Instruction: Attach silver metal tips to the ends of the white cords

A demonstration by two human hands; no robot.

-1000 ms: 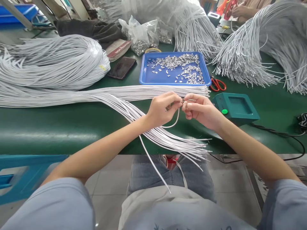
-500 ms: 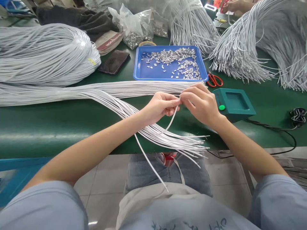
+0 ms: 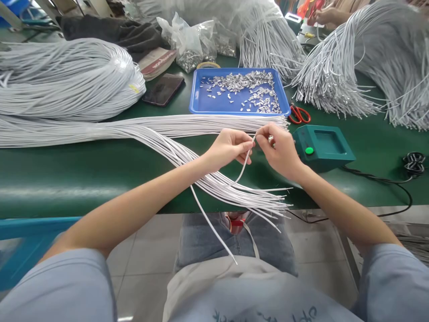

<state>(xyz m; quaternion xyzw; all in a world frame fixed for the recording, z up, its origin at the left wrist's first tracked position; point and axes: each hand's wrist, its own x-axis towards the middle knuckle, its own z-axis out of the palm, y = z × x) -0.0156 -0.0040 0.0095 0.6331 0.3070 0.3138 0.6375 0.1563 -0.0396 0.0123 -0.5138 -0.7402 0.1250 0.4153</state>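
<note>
My left hand (image 3: 229, 149) pinches one white cord (image 3: 244, 166) near its end, above the green table (image 3: 83, 174). My right hand (image 3: 279, 148) meets it fingertip to fingertip, gripping the same cord's tip; a small shiny metal piece shows between its fingers. The cord droops from the hands into a fanned bundle of white cords (image 3: 187, 161) lying across the table toward its front edge. Just beyond the hands sits a blue tray (image 3: 203, 103) scattered with small metal clips (image 3: 248, 89).
A teal box with a green button (image 3: 322, 146) stands right of my hands, red scissors (image 3: 299, 114) behind it. A phone (image 3: 163, 89), bags of clips (image 3: 189, 44) and big cord coils (image 3: 67, 80) fill the back. Another person's hands (image 3: 323, 15) work at top right.
My hands have stayed together on the cord's end. The right hand rolled over the tip and shifted slightly right, and the cord hangs straighter than a second ago.
</note>
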